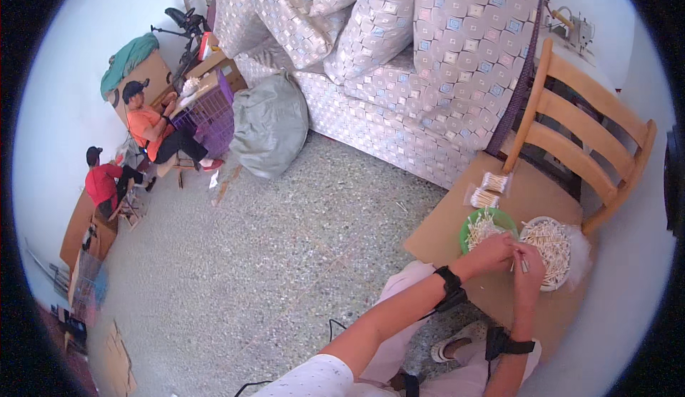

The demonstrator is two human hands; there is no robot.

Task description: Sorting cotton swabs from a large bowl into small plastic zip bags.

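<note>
My left hand (492,251) and my right hand (529,268) meet over the gap between two bowls, fingers pinched together. A few cotton swabs (524,263) show in my right fingers; whatever my left fingertips grip is too small to make out. Just beyond my left hand is a green bowl (506,219) with loose cotton swabs in it. Beside my right hand stands a white bowl (563,281) heaped with more swabs. Two small clear packs, a farther pack of swabs (494,181) and a nearer pack of swabs (484,198), lie behind the green bowl.
Everything rests on a brown cardboard sheet (446,229) by a wooden chair back (585,129). Clear plastic (579,254) lies at the white bowl's right. A patterned sofa (385,119) and grey sack (271,126) stand beyond. Two people, in orange (148,129) and red (103,183), sit far left.
</note>
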